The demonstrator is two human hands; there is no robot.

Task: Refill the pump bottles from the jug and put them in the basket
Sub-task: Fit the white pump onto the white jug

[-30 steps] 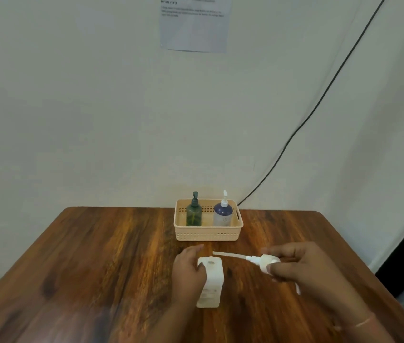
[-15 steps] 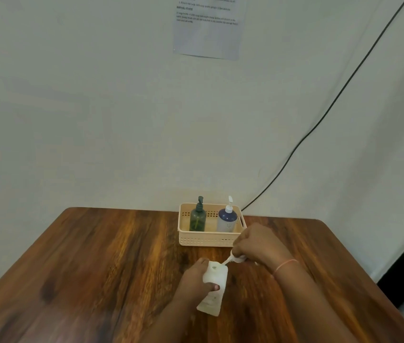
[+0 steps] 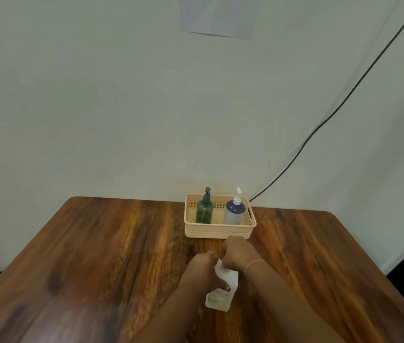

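A white rectangular bottle stands on the wooden table in front of me. My left hand is wrapped around its body from the left. My right hand is closed over the bottle's top, covering the white pump head there. Behind them a beige slotted basket holds a green pump bottle on the left and a blue-and-white pump bottle on the right, both upright. No jug is in view.
The table's back edge meets a pale wall. A black cable runs down the wall to the table behind the basket. A sheet of paper is stuck high on the wall.
My right hand carried the white pump from the right over to the white bottle's neck, put its tube in, and now covers the top. My left hand kept hold of the bottle.
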